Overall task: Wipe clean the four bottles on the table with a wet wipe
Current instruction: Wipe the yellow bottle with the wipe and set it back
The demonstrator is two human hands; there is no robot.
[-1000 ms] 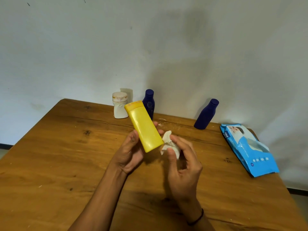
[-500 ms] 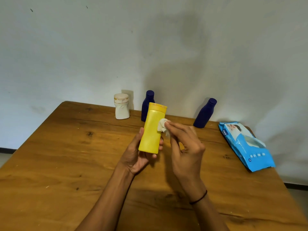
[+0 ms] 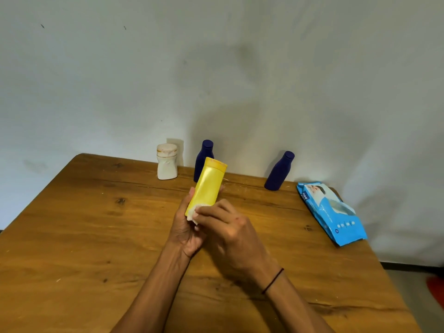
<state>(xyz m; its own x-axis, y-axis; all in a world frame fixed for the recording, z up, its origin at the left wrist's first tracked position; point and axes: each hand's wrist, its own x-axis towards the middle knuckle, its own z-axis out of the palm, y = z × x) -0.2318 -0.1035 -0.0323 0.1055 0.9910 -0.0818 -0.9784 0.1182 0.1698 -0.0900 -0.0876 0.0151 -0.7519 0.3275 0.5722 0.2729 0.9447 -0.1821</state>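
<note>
My left hand (image 3: 186, 230) grips a yellow bottle (image 3: 208, 185) by its lower end and holds it upright above the middle of the wooden table (image 3: 84, 224). With its fingertips my right hand (image 3: 230, 228) pinches a white wet wipe (image 3: 193, 213) against the bottle's bottom edge. At the back of the table, by the wall, stand a white bottle (image 3: 167, 161), a dark blue bottle (image 3: 201, 156) partly hidden behind the yellow one, and a second dark blue bottle (image 3: 278, 171) further right.
A blue pack of wet wipes (image 3: 332, 213) lies near the table's right edge. A pale wall rises right behind the table. Something red (image 3: 436, 288) lies on the floor at the far right.
My right hand has slid the wipe from near the yellow bottle's cap down to its bottom end. The bottle has stayed upright in my left hand.
</note>
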